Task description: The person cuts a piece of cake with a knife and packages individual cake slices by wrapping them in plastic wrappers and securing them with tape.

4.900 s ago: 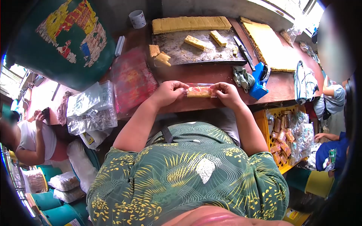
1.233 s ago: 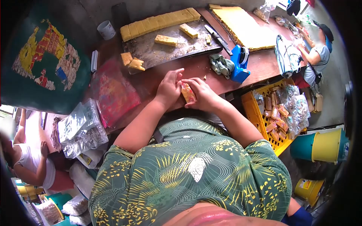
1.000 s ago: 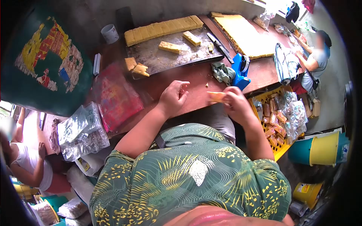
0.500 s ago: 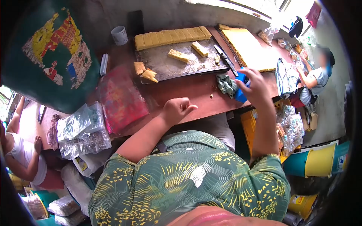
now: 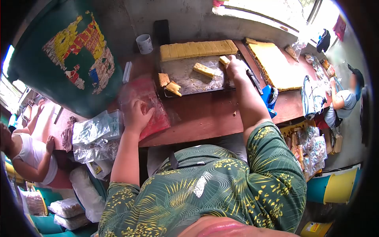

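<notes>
My right hand (image 5: 237,68) reaches over the dark baking tray (image 5: 185,85), its fingers closed on the end of a yellow cake slice (image 5: 224,60). Another cake slice (image 5: 204,70) lies on the tray to its left. A row of cut cake (image 5: 197,49) runs along the tray's back side. Broken cake pieces (image 5: 173,88) sit at the front left corner. Over the red plastic sheet (image 5: 152,118) rests my left hand (image 5: 138,113), fingers loosely bent and thumb apart, with nothing visible in it. A knife (image 5: 254,81) lies beside my right wrist.
An uncut cake slab (image 5: 274,65) fills a second tray at right. Near the table edge stands a blue object (image 5: 269,98). Clear plastic bags (image 5: 96,136) lie at left; a white mug (image 5: 144,44) stands behind. People work at left (image 5: 33,152) and right (image 5: 347,100).
My right hand has moved from above the blue object to the tray and taken hold of a cake slice. My left hand has shifted left and opened over the red plastic. The view has turned slightly.
</notes>
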{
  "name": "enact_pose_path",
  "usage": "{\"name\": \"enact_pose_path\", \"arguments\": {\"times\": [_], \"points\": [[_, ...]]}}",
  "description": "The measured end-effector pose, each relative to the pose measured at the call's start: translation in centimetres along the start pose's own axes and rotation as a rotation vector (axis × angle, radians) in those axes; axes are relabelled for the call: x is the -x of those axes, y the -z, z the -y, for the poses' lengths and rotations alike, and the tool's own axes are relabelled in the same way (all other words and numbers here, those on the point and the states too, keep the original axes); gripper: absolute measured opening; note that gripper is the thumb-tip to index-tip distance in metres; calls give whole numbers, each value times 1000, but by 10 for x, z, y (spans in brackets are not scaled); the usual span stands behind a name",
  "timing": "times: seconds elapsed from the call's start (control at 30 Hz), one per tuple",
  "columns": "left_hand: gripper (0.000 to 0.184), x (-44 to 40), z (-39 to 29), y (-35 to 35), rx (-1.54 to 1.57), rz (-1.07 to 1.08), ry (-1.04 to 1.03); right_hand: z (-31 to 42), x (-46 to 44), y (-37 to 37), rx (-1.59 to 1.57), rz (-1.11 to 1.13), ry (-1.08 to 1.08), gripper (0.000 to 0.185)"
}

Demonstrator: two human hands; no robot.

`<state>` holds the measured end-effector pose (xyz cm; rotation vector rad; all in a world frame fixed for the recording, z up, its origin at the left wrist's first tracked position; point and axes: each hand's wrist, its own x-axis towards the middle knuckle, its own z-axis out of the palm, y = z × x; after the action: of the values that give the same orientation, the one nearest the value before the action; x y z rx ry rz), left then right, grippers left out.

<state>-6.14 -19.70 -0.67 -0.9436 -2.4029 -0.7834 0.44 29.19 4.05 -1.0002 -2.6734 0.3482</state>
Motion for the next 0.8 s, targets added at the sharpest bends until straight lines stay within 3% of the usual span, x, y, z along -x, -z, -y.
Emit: {"name": "enact_pose_path", "arguments": {"times": [0.03,0.1,0.13,0.23,0.3,0.37,0.43,0.57,0.63,0.67,0.7,0.77,0.8], "points": [[32,-1,0,1,-3,49,28,-1,8,7,6,-45,37,43],[32,-3,1,-1,37,144,152,-10,36,15,-236,-248,152,53],[33,-3,0,-2,57,186,217,-19,49,18,-403,-248,204,65],[36,1,-25,10,-179,-69,-82,-45,132,20,-1110,-53,266,60],[50,24,-60,-3,-73,4,-175,-69,185,19,-1360,86,234,60],[75,48,-121,-8,-165,411,-198,-80,223,11,-1542,111,149,56],[92,44,-159,-39,-35,719,-146,-92,239,9,-1566,93,91,54],[89,-4,-232,-103,10,792,-285,-81,248,35,-1603,100,177,53],[85,-24,-256,-134,318,846,-372,-63,250,54,-1614,88,259,55],[76,-34,-264,-143,569,815,-323,-63,250,60,-1570,96,320,57],[64,-30,-265,-182,1287,662,-188,-59,252,66,-1571,69,334,55],[50,-55,-260,-118,1307,611,-7,-51,257,76,-1577,18,352,52],[37,-55,-246,-114,1217,454,26,-59,259,70,-1614,59,293,55]]}}
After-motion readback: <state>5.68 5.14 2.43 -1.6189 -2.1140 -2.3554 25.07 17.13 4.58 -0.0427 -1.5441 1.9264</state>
